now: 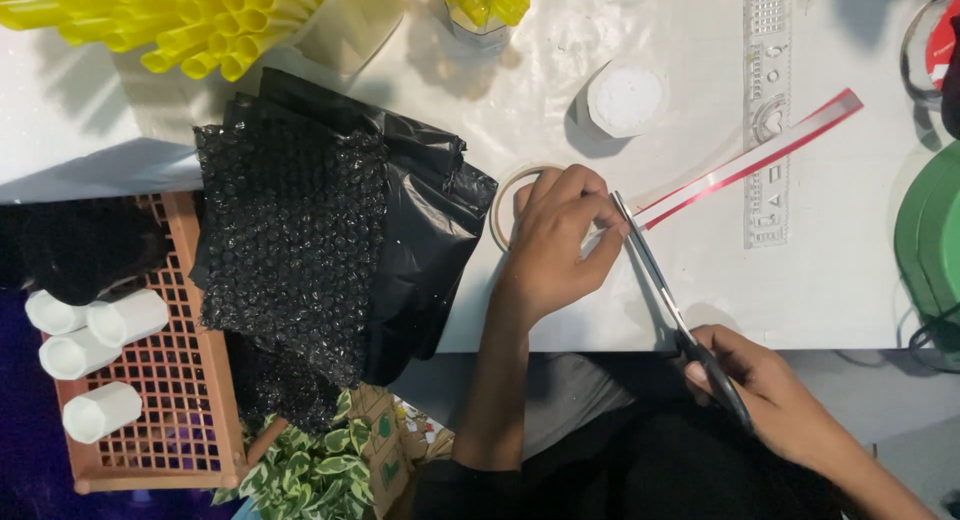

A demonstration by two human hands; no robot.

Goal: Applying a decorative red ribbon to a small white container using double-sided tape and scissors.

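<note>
Now left hand (560,242) pinches the tape strip (745,165); right hand (775,400) grips black-handled scissors (672,305).

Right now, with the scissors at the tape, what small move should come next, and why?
Probably close the scissors. The right hand holds the handles, the blades sit open at the red-edged tape strip, and the left hand pins the tape roll end flat, so the strip seems held ready for cutting.

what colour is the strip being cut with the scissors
The strip is white with red edges, seen in the head view.
</note>
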